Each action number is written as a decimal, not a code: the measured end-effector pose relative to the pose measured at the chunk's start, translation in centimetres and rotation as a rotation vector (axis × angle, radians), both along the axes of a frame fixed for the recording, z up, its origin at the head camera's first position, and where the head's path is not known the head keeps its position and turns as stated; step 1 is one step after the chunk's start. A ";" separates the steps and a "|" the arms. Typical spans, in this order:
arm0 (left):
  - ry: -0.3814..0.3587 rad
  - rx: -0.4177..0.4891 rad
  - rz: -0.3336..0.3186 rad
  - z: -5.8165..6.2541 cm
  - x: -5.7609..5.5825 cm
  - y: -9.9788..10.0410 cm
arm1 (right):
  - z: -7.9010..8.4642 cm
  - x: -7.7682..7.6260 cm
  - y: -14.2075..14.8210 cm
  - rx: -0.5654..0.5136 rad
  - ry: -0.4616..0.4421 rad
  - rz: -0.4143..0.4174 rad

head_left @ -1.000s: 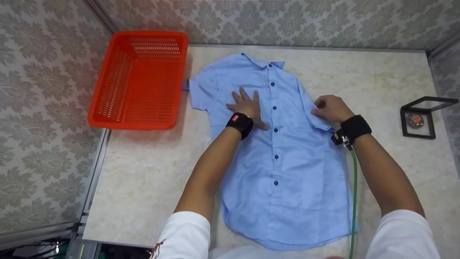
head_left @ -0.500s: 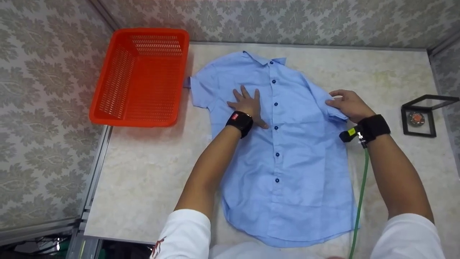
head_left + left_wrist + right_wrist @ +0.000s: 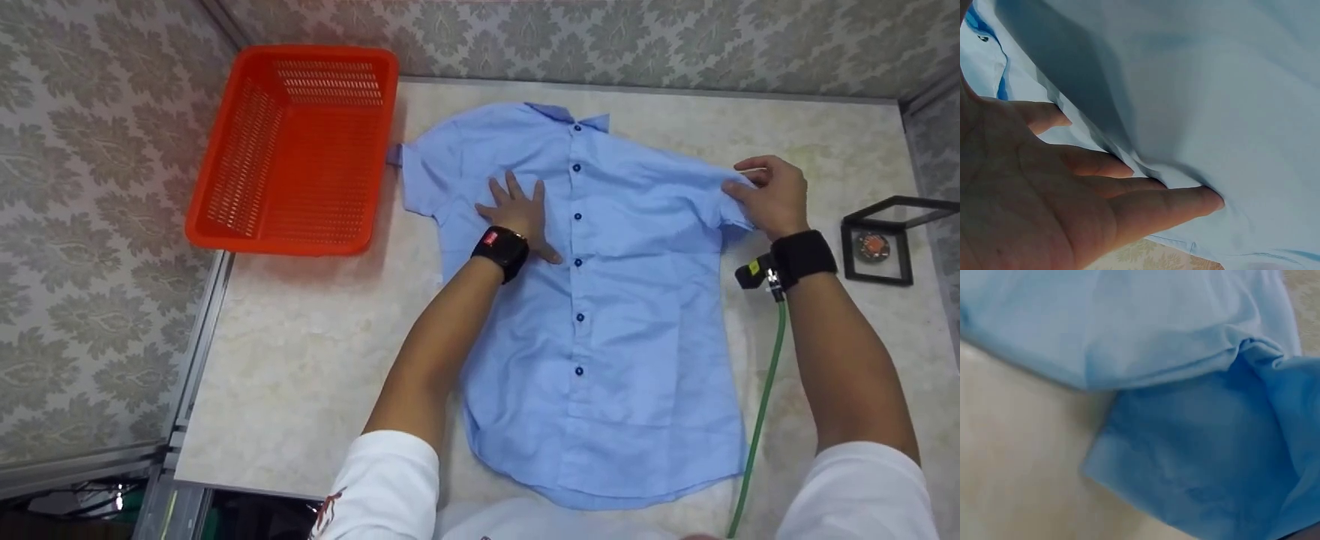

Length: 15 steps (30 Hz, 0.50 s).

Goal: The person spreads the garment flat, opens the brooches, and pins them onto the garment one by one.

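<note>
A light blue short-sleeved button-up shirt (image 3: 637, 337) lies front up on the table, its collar toward the back wall. My left hand (image 3: 519, 216) rests on the shirt's chest, fingers spread. In the left wrist view the straight fingers (image 3: 1168, 205) touch the cloth, which creases at their tips. At the right, my right hand (image 3: 780, 196) pinches the shirt's sleeve (image 3: 709, 184) near its outer edge, thumb on top. The right wrist view has the sleeve (image 3: 1202, 455) hanging with its darker underside showing; hardly any of the right hand appears there.
A red plastic basket (image 3: 319, 161) stands at the back left, close to the other sleeve. On the right lies a black-framed display case (image 3: 877, 279) with its lid up. A green cable (image 3: 765, 405) runs from the right wrist past the shirt's hem.
My right hand has moved right and slightly back, drawing the sleeve outward from the shirt's side. The shoulder is now spread straighter. My left hand has stayed on the chest.
</note>
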<state>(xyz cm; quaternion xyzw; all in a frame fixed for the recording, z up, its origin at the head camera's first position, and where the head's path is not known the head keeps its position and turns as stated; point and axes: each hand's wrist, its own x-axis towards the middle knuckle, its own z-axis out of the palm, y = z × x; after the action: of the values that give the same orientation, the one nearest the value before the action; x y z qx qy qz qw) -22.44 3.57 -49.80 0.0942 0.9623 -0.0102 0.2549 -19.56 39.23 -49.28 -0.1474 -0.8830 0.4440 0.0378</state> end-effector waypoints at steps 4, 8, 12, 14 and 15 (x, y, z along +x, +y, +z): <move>0.006 -0.007 -0.015 -0.1 0.0 -0.1 | 0.2 -0.4 0.3 0.089 0.070 -0.007; 0.004 -0.009 -0.016 -0.2 -0.1 -0.1 | -0.1 -0.3 1.2 0.075 -0.076 -0.026; 0.003 -0.001 -0.011 -0.2 -0.1 -0.1 | -0.5 0.4 3.1 0.035 -0.300 -0.050; 0.003 -0.005 -0.007 -0.2 -0.1 -0.1 | -0.6 0.8 4.0 0.026 -0.375 -0.069; 0.001 -0.010 -0.006 -0.2 -0.1 -0.1 | -0.6 1.0 4.3 0.031 -0.399 -0.072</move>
<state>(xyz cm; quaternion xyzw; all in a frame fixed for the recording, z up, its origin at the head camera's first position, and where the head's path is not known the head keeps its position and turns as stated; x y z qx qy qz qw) -22.54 3.47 -50.02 0.0958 0.9622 -0.0156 0.2546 -18.60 43.54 -49.92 -0.2635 -0.8737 0.3909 -0.1198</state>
